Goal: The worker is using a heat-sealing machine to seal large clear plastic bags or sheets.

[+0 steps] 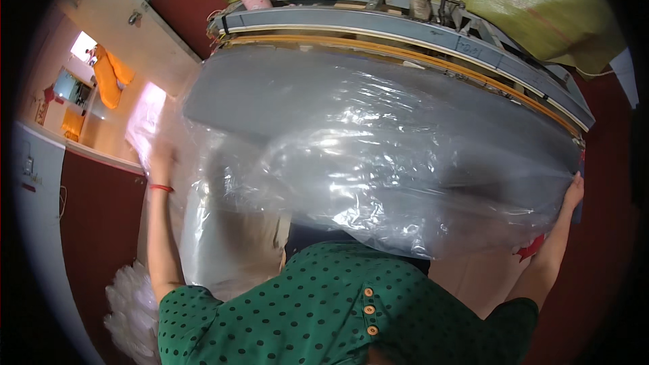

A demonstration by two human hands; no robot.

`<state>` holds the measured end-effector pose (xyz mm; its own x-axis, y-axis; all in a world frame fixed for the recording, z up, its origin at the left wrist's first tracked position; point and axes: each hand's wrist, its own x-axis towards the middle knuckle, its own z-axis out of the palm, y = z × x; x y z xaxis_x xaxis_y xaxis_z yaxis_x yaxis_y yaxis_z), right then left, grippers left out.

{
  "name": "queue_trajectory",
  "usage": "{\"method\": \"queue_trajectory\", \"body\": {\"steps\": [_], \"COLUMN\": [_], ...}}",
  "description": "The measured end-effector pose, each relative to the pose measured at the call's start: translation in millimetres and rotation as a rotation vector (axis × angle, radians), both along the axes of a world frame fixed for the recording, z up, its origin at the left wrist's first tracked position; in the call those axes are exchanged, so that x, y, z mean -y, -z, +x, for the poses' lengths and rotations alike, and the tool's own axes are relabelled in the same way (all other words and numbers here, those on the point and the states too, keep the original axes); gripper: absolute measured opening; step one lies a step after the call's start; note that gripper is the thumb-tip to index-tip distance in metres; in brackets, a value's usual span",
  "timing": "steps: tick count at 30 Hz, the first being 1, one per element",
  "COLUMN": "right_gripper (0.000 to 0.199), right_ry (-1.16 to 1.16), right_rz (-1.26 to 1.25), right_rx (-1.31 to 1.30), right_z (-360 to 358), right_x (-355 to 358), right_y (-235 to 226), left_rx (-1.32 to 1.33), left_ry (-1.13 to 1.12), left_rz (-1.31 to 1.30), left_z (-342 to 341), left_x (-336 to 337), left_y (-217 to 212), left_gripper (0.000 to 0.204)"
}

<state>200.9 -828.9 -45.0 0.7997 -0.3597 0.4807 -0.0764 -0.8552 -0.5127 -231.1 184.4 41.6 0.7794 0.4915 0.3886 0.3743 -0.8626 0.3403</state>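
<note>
1 clear plastic sheet point(378, 142) is lying between the right hand point(574, 191), pinching its right edge, and the left hand point(162, 157), blurred, grip not determinable; its long axis is running left to right beside the metal frame point(405, 32).

From here the left hand point(161, 157) is a blur; I can't make out its fingers or whether they grip the clear plastic sheet point(297, 108). The right hand point(574, 191) is at the sheet's far edge, its individual fingers too small to tell apart. A red thing point(531, 249) is mostly hidden by the sheet and the right forearm point(545, 260). The green dotted shirt point(291, 311) and yellow-green cover point(514, 7) run out of view. Small things beyond the doorway point(88, 94) stay indistinct.
</note>
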Motion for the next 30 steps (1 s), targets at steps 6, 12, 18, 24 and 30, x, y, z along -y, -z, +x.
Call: {"method": "queue_trajectory", "body": {"steps": [6,12,18,24,30], "right_gripper": [0.045,0.045,0.045,0.045,0.044], "right_ry": [0.009,0.106,0.006,-0.037,0.037], "right_rz": [-0.063,-0.108,-0.008,-0.010,-0.045], "right_rx": [-0.032,-0.039,-0.107,-0.078,-0.039], "right_z": [-0.9,-3.5,-3.1,-0.4,-6.4], "right_x": [1.9,0.5,25.1,15.2,-18.7], "right_y": [-1.5,1.7,3.3,0.9,-3.8], "left_rx": [-0.659,0.093,1.006,0.551,0.176], "left_ry": [0.257,-0.227,-0.334,-0.106,-0.048], "left_rz": [-0.865,-1.093,-1.314,0.201,1.035], "left_z": [-17.6,23.8,66.4,80.1,183.1], "left_x": [209.7,217.0,144.5,29.7,36.3], "left_y": [181.8,246.2,47.0,-104.3,-235.5], "left_gripper": [0.051,0.017,0.031,0.025,0.022]}}
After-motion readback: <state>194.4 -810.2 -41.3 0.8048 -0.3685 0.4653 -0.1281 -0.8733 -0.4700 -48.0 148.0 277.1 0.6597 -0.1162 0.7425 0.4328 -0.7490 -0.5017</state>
